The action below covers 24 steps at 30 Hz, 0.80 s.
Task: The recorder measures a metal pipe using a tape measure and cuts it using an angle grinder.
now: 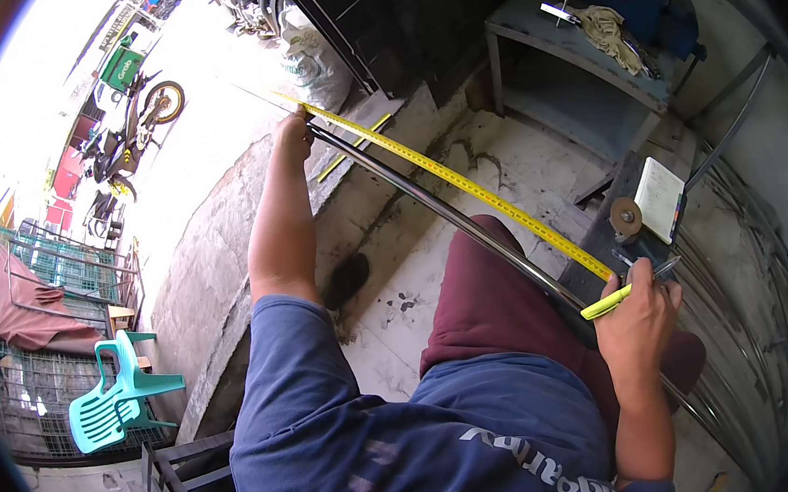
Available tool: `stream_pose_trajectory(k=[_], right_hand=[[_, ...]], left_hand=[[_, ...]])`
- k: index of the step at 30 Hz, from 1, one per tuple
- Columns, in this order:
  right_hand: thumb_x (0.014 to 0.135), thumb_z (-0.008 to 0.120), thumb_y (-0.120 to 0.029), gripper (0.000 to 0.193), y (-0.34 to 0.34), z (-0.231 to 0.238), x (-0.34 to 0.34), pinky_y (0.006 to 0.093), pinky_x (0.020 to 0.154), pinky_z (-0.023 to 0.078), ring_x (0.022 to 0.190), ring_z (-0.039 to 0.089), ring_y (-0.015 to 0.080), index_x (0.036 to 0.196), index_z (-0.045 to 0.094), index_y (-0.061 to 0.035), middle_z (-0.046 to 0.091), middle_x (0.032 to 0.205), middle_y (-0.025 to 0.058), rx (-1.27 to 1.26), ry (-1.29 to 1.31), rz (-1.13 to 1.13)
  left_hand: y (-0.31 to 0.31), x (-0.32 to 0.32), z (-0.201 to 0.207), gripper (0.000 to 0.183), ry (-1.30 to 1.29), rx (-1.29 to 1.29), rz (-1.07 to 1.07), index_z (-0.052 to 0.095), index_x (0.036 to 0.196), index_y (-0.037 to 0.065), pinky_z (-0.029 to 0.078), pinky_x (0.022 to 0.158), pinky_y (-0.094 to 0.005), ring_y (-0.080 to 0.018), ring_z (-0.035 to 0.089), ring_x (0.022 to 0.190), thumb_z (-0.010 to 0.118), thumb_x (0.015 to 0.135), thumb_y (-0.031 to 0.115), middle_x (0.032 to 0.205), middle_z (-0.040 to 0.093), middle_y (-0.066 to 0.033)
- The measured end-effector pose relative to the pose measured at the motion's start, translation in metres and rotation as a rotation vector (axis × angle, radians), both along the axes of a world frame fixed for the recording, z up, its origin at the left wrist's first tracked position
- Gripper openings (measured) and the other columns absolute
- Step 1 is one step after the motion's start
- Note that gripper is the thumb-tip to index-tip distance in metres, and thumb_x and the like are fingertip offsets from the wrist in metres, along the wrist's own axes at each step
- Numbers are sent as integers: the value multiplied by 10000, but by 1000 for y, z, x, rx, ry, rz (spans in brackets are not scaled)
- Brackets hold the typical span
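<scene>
A yellow measuring tape (463, 182) is stretched slantwise beside a shiny metal tube (442, 206). My left hand (292, 135) is closed at the tube's far upper-left end, with the tape against its fingers. My right hand (640, 323) is closed around a yellow-green marker (607, 302). A thin pen-like tip (667, 266) also sticks out from its fingers. The tape's near end meets this hand's fingertips; what the palm holds is hidden. Between the two hands, the tube passes over my thigh (479, 309) and continues below my right forearm.
Beyond my right hand are an open notebook (660, 196) and a round brown disc (626, 217). A metal table (526, 38) holding gloves (608, 35) stands at the back right. Thin rods (723, 311) lie along the right. Left are a turquoise chair (124, 391) and a motorcycle (131, 138).
</scene>
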State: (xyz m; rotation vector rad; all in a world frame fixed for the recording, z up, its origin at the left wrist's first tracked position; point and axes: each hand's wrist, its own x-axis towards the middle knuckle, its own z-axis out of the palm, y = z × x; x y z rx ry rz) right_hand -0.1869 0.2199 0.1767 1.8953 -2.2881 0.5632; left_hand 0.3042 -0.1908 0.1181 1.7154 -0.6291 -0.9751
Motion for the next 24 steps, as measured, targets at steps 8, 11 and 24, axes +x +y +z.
stream_pose_trajectory(k=[8,11,24], right_hand=[[900,739,-73,216,-3,1,-2,499,905,467,789,674,380,937,530,-30,668,779,183,6,11,-27],[902,739,-73,218,-3,1,-3,500,907,465,793,675,380,937,527,-31,666,777,179,12,5,-27],[895,750,-90,229,2,-2,-4,494,916,471,789,680,377,927,530,-37,671,772,178,23,7,-24]], left_hand=[[2,-10,3,328,-14,-20,-34,713,951,75,366,477,-239,-107,422,637,685,1051,386,797,576,-1],[-1,4,-7,277,10,-22,-44,747,953,98,416,524,-267,-113,487,679,741,1018,367,812,601,4],[2,-2,-9,278,-17,-14,-22,737,912,93,407,514,-272,-114,499,632,739,1019,350,801,629,2]])
